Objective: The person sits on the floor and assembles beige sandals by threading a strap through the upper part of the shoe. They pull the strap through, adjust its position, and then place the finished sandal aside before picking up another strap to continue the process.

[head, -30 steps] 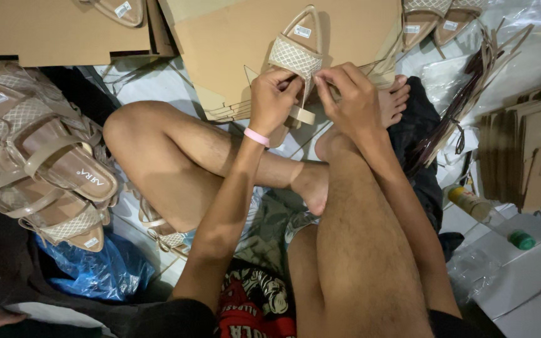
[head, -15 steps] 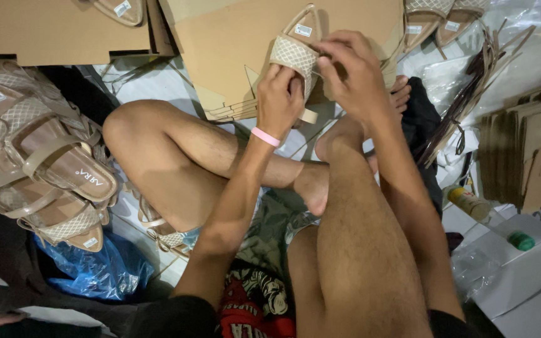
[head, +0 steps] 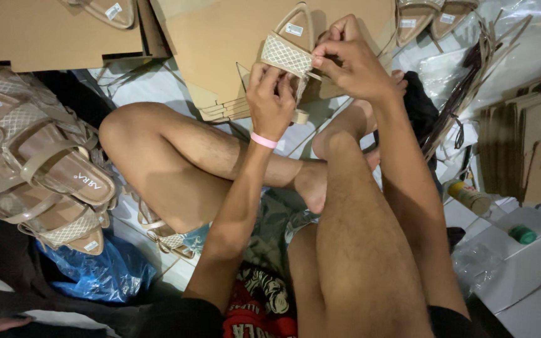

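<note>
A beige sandal (head: 290,44) with a woven front band is held up over my crossed legs, toe pointing away. My left hand (head: 270,100), with a pink band on its wrist, grips the sandal's lower part below the woven band. My right hand (head: 352,59) pinches a thin strap at the band's right edge. The heel end of the sandal is hidden behind my fingers.
A pile of beige sandals (head: 39,169) lies at the left above a blue plastic bag (head: 95,269). Cardboard sheets (head: 220,44) lie ahead, more sandals (head: 421,19) top right. Stacked brown cardboard pieces (head: 527,144), a bottle (head: 471,197) and a green cap (head: 523,235) are at the right.
Both hands have lifted the sandal slightly up and away. My right hand moved from beside the left hand up to the strap at the woven band.
</note>
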